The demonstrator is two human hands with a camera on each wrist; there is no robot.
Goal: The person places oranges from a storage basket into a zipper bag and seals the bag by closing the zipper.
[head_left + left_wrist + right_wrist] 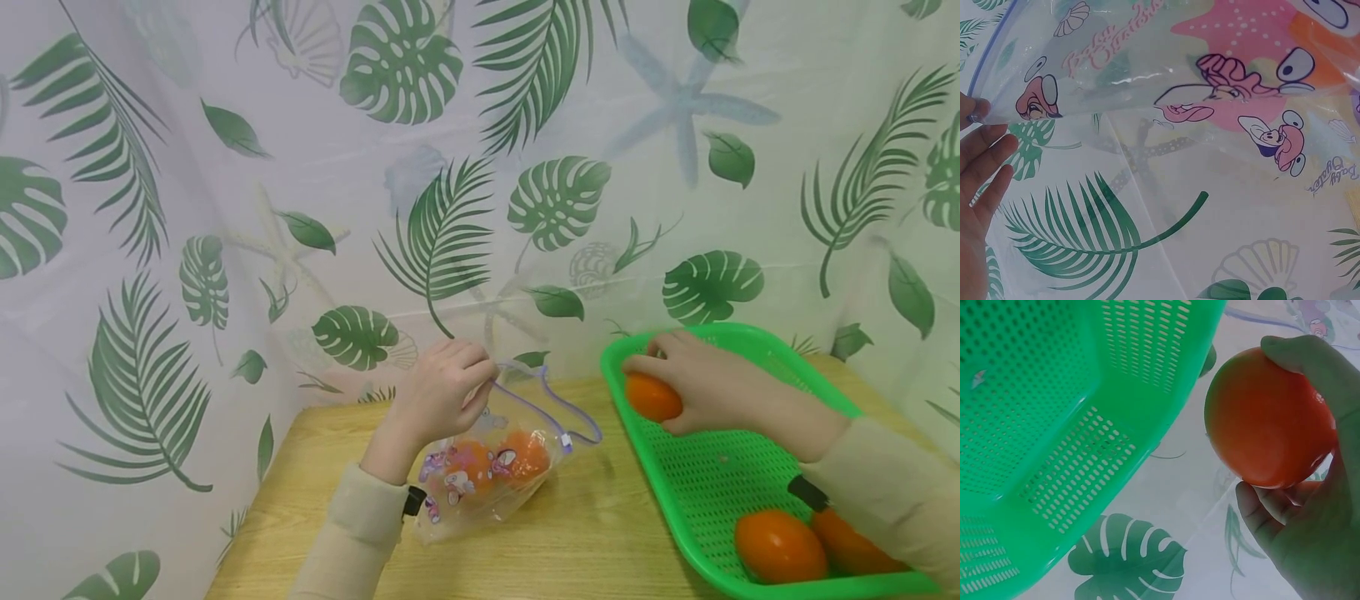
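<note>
My left hand pinches the top edge of a clear plastic slider zip bag with a purple seal and printed cartoon oysters. In the left wrist view, thumb and fingers meet at the corner of the bag. Two orange fruits lie inside the bag, which rests on the table with its mouth gaping to the right. Over the left rim of a green basket, my right hand grips a smooth, round orange fruit. The right wrist view shows thumb and fingers around this fruit.
Two more orange fruits sit at the basket's near end, one partly behind my right sleeve. The white slider is at the bag's right side. A leaf-patterned sheet hangs behind the wooden table.
</note>
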